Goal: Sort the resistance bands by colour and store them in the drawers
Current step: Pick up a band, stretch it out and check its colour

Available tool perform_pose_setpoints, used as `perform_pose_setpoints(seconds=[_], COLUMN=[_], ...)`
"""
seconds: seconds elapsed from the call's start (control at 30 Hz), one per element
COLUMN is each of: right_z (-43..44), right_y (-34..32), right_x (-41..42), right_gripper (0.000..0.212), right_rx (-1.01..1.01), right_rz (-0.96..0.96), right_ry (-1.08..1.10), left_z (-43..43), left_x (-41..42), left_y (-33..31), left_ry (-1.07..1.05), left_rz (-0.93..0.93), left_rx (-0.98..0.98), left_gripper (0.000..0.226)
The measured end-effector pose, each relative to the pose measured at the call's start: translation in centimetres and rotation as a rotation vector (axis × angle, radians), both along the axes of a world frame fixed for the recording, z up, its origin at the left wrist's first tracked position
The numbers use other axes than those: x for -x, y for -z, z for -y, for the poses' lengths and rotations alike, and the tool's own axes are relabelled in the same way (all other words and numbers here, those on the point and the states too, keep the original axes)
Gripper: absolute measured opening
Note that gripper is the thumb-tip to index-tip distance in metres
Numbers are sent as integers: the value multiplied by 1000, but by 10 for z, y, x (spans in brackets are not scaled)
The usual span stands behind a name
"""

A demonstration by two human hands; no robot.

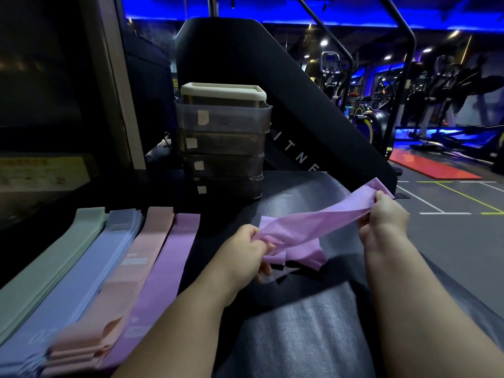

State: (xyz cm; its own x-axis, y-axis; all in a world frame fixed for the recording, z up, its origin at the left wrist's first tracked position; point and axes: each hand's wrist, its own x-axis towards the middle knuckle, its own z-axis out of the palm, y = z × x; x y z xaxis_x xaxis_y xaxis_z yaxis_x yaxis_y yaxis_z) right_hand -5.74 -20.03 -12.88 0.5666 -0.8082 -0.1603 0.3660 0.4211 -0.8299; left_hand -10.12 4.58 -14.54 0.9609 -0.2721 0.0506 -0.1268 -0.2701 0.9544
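Purple resistance band (313, 227) hangs twisted between my two hands, above the black padded mat (300, 323) and to the right of the sorted piles. My left hand (245, 255) pinches the near end, fingers curled round the bunched fabric; my right hand (384, 214) grips the far end, held higher, thumb and fingers closed on it. The middle is folded over itself, and a loose flap droops toward the mat.

Left of my hands lie four flat piles, side by side: green bands (54, 263), blue bands (90, 268), pink bands (136, 263), and purple bands (169, 263) nearest me. Behind them stands the drawer unit (221, 148): four smoky drawers, each with a pale label, under a cream lid. All look pushed in, as far as I can tell.

I judge two risks. Laid down twisted, this band would sit lumpy on its pile and could slide onto the pink one beside it; the dim blue light also makes pink and purple easy to confuse. If I pull it taut, one end slipping free would let it snap back.

The mat is dark and faintly textured, with a dull sheen. Around it is a gym: a black stair machine (245, 64) rises behind the drawers; blue strip lights run overhead; a red floor mat (433, 167) and painted lines lie to the right.
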Motion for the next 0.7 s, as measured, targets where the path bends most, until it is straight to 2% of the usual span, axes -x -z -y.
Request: perform_pose_setpoints(seconds=[0.1,0.2,0.3,0.37,0.4,0.47,0.7], right_z=[3,3,4,5,5,5,5], right_y=[0,0,-1,0,1,1,1], right_x=[-1,-2,-2,-3,-3,-3,-1], right_gripper=[12,8,6,13,13,8,18], right_rx=[-26,-36,-37,-42,-40,-44,-105], right_rz=[18,22,21,18,16,22,42], right_ry=[-7,-14,-17,-22,-29,-47,-32], left_z=[-1,-2,-3,-2,-1,0,-4], left_x=[0,2,5,4,3,-1,-6], left_y=[-3,-8,-12,-11,-10,-7,3], left_ry=[21,113,139,85,39,-66,-178], left_rz=[-60,-152,-158,-160,-156,-113,116], left_rx=[173,375,445,468,477,447,135], left_gripper=[7,30,47,45,37,19,21])
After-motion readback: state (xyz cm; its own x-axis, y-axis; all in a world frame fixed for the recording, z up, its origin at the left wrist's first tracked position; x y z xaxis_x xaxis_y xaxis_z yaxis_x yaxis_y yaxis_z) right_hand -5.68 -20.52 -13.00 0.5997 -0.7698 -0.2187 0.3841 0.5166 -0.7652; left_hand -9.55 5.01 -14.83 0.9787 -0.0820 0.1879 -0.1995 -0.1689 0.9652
